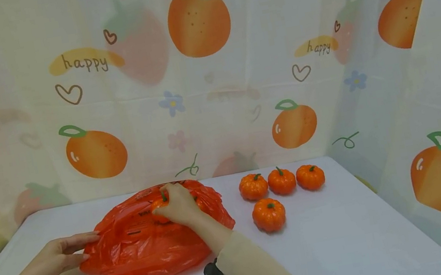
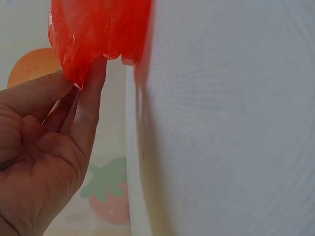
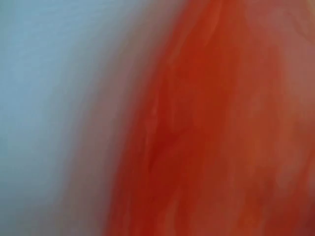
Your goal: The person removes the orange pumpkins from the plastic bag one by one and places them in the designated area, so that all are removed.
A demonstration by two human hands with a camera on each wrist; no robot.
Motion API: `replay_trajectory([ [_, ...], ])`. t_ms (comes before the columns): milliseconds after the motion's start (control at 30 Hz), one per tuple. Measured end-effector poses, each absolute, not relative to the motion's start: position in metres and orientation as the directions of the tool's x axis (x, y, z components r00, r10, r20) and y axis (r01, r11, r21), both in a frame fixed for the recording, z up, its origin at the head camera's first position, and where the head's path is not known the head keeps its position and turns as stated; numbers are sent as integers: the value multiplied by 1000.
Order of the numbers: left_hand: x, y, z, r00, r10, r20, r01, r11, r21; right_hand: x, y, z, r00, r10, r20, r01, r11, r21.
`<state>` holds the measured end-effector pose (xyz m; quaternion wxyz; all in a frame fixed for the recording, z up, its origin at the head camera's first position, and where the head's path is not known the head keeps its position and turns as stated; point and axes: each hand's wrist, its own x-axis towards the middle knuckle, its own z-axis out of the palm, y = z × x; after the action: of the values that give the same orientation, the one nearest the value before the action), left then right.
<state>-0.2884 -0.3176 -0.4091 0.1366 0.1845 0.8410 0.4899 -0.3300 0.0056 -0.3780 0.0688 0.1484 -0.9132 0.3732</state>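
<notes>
A red plastic bag lies on the table, bulging, with dark print on its side. My left hand pinches its left end; in the left wrist view the thumb and fingers of that hand meet at a corner of the thin red plastic. At the bag's upper middle, my right hand grips a small orange pumpkin with a green stem. Another bit of orange shows just right of that hand, partly hidden. The right wrist view is filled by blurred red plastic.
To the bag's right, three small pumpkins stand in a row: left, middle and right. One more pumpkin sits in front of them. A fruit-printed curtain hangs behind the white table.
</notes>
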Motion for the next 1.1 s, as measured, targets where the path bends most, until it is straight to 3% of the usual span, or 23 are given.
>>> replay_trajectory([
  [433,-289,-316,-409,-896,439,-67,158,457,875,-334,0,-382,-957,-155,244,-272,769,-579],
  [1100,-290,-318,-408,-885,460,-67,166,447,879,-337,-2,-388,-937,-203,284,-309,861,-404],
])
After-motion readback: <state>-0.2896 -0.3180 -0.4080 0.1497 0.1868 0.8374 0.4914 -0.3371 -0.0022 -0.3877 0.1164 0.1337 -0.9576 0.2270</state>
